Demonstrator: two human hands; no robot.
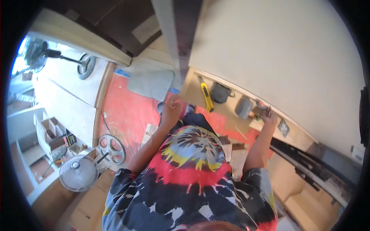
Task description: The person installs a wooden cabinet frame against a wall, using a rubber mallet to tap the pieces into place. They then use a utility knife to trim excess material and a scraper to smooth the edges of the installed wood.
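My right hand (pixel 269 117) reaches onto a narrow wooden ledge, its fingers curled round something small and dark. A grey-and-red object (pixel 262 105) lies at its fingertips; its kind is unclear. Beside that is a grey block-like object (pixel 243 107), and on the other side a grey diamond-shaped piece (pixel 284 127). Farther left along the ledge are a black device with a looped cord (pixel 221 93) and a yellow-and-black utility knife (pixel 207 95). My left hand (pixel 172 111) hangs over the floor in front of me, holding nothing visible, its fingers partly spread.
A large pale panel (pixel 277 46) rises behind the ledge (pixel 192 90). Red covering (pixel 123 104) and a grey mat (pixel 151 85) lie on the floor. To the left are a fan (pixel 79 173), a round spoked base (pixel 111 149) and cardboard (pixel 90 202). A long black rail (pixel 296 159) runs at right.
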